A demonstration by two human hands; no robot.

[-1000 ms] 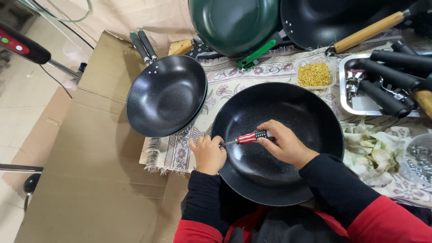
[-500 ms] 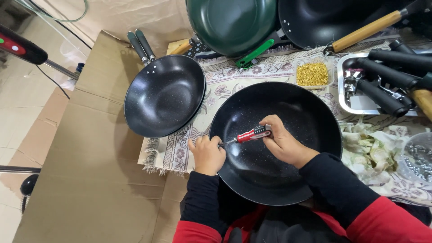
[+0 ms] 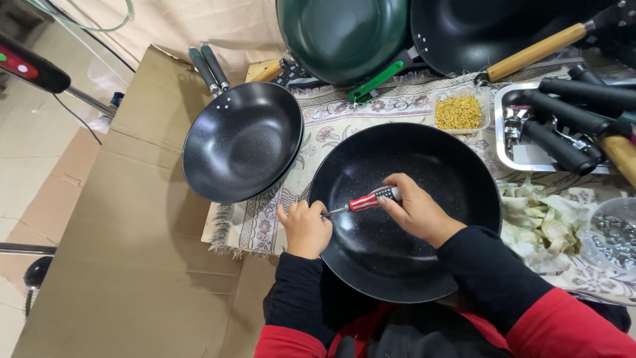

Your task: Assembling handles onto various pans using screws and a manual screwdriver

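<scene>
Nearest us, at the counter's near edge, the big black pan [image 3: 404,212] lies bowl-up; we judge it heavy, stiff and slick inside, best gripped by its rim. Our left hand [image 3: 306,227] does that, fingers curled tight over the left rim. Our right hand [image 3: 416,213] wraps closed fingers round the red-and-white screwdriver [image 3: 366,199], its tip at that rim. Farther left sits a smaller black pan [image 3: 242,141]; beyond, a dish of brass screws [image 3: 458,113] and a green pan [image 3: 341,36].
</scene>
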